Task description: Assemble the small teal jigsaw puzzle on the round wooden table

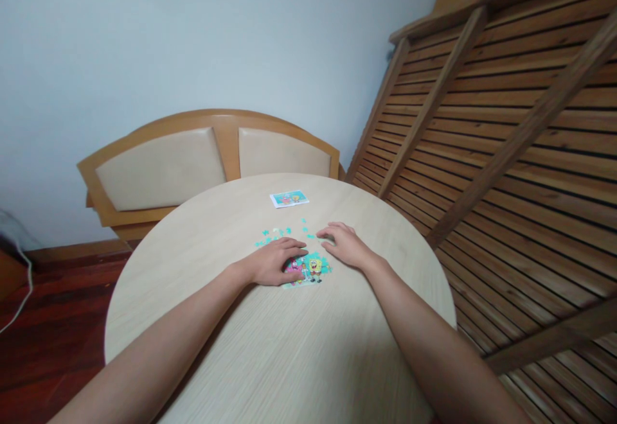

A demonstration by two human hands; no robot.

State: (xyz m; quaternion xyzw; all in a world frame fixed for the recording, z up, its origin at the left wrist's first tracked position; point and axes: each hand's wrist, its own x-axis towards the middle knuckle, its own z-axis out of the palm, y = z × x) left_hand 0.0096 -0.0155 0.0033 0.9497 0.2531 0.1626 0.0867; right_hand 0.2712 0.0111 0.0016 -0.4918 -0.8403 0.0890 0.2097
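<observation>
A partly joined jigsaw puzzle (315,268) with cartoon figures on a teal ground lies on the round table. My left hand (277,262) rests across its left side, fingers stretched and apart, covering part of the picture. Just beyond the puzzle's upper right edge, my right hand (344,245) hovers or rests low with thumb and fingers apart; whether it touches the table I cannot tell. Close to its fingertips is a loose teal puzzle piece (311,236). Several more loose pieces (266,233) are scattered beyond my left hand.
A printed picture card (289,199) lies farther back on the pale wooden table (231,347). Behind the table stands a padded wooden headboard (164,170) against the wall. A large slatted wooden frame (482,135) leans at the right. A white cable (29,282) hangs at far left.
</observation>
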